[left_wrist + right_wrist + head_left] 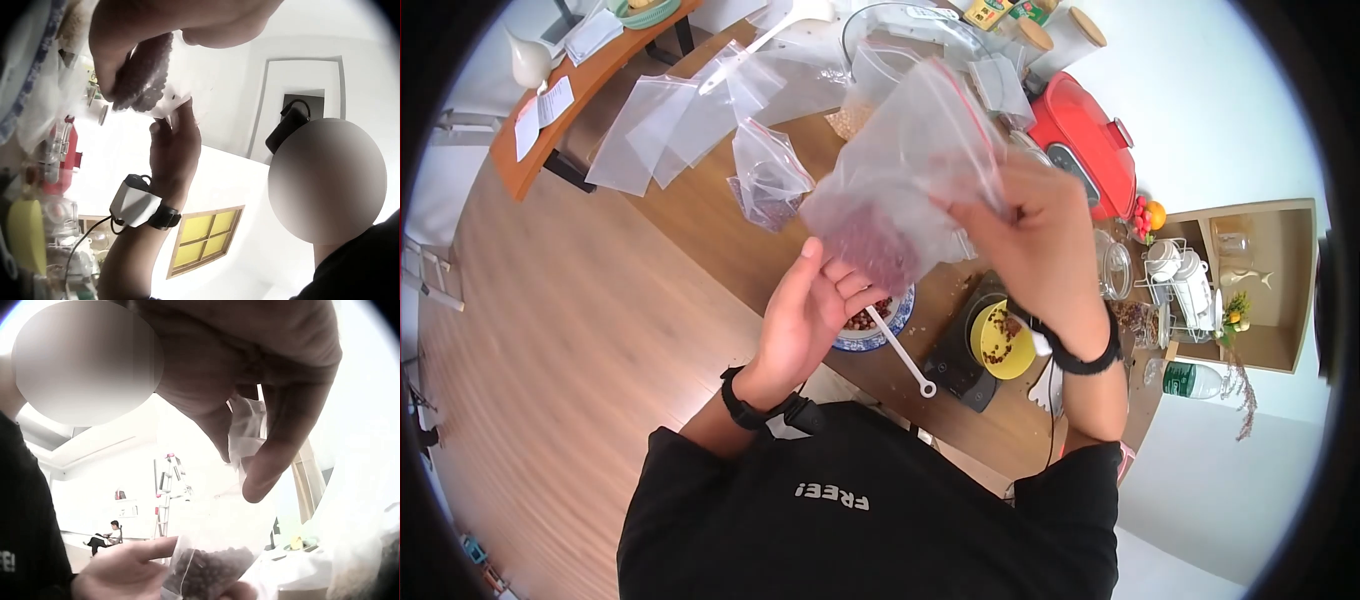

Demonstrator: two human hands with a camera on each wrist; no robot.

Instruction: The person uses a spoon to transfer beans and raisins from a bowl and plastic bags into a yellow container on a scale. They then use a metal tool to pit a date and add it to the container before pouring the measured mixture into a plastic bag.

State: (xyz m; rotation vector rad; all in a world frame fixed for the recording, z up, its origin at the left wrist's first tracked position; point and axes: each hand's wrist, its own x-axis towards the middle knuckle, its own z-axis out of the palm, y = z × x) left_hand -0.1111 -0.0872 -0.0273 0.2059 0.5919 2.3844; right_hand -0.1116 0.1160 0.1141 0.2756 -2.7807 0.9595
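Note:
A clear zip bag (pixel 900 150) with a red edge strip is held up over the table, its lower end filled with small dark red beans (pixel 868 250). My right hand (pixel 1045 235) pinches its upper part between thumb and fingers. Palm up, my left hand (pixel 800 315) supports the filled end from below, fingers slightly bent and thumb extended to one side. The right wrist view shows the beans (pixel 209 572) resting against the left hand (pixel 125 569). In the left wrist view, the right hand (pixel 175 147) grips the plastic above the beans (pixel 147 75).
Below the hands are a blue-and-white plate (pixel 860 343) of beans, a white spoon (pixel 902 355) and a yellow bowl (pixel 1007 342) on a black scale (pixel 950 355). A smaller filled bag (pixel 768 180), loose bags (pixel 650 130) and a red cooker (pixel 1085 140) lie beyond.

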